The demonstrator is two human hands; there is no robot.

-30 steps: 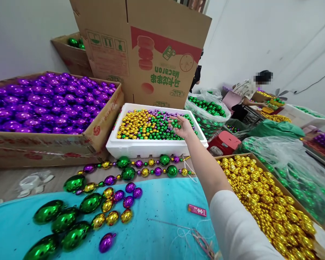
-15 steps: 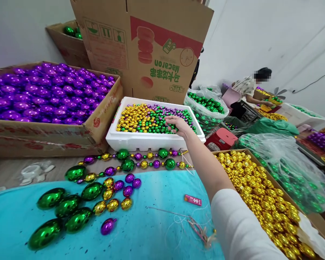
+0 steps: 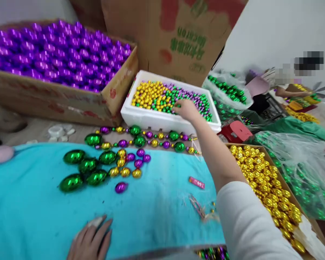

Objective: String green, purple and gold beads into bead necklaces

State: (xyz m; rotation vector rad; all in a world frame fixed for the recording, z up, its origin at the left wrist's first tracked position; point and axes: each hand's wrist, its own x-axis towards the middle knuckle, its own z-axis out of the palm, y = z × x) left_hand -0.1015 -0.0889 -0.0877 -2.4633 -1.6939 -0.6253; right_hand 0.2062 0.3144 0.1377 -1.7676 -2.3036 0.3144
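Observation:
My right hand (image 3: 186, 109) reaches into the white foam box (image 3: 148, 121) of small gold, green and purple beads (image 3: 151, 94). Its fingers curl down at the beads; what they hold, if anything, is hidden. My left hand (image 3: 90, 240) rests low on the turquoise cloth (image 3: 157, 209), fingers spread and holding nothing. Large green beads (image 3: 88, 165) lie on the cloth beside gold beads (image 3: 125, 172) and purple beads (image 3: 139, 163). Two strung bead strands (image 3: 139, 141) run between box and cloth. A thread cutter (image 3: 197, 207) and a pink packet (image 3: 196, 182) lie to the right.
At the left stands a carton (image 3: 78, 104) of purple beads. Another carton (image 3: 272, 159) with gold beads is beside my right arm. Bags of green beads (image 3: 227, 88) and a red stool (image 3: 239, 130) are behind it. A person (image 3: 287, 85) works at the far right.
My left hand has come into view at the bottom. My right hand's fingers have curled down toward the beads. The camera view has shifted, and the person at the far right appears farther right.

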